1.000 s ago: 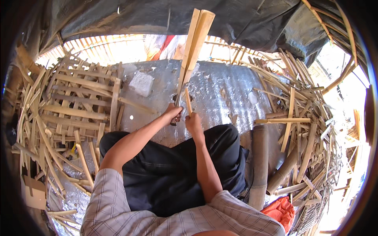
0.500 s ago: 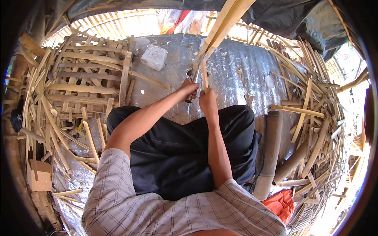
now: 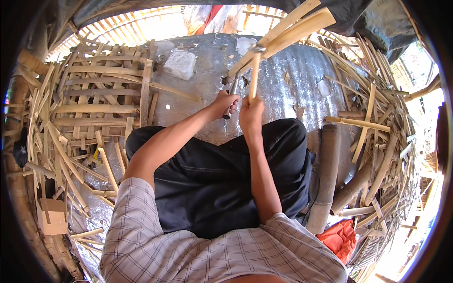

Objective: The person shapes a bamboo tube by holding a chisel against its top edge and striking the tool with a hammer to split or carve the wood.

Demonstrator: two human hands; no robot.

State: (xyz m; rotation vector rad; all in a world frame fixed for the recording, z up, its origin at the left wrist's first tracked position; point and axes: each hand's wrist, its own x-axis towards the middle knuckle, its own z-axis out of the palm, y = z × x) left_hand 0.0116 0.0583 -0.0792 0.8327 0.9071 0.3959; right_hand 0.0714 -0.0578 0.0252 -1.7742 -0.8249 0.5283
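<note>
My left hand is wrapped round the dark handle of a metal-bladed tool, whose exact kind I cannot make out. Its blade reaches up to the near end of a split bamboo piece. The two pale halves of the bamboo lean away to the upper right and spread apart at their far ends. In my right fist is the wooden handle of a hammer. The hammer's metal head is up in front of the bamboo; whether they touch, I cannot tell.
A pale stone block rests on the worn grey sheet ahead. A slatted bamboo lattice lies left, with loose strips around it. Right of my knee are a thick bamboo pole, piled bamboo and orange cloth.
My right hand has shifted slightly, and the hammer's head now shows higher up. The bamboo has tilted further right, with a wider gap between its halves. My left hand keeps its grip.
</note>
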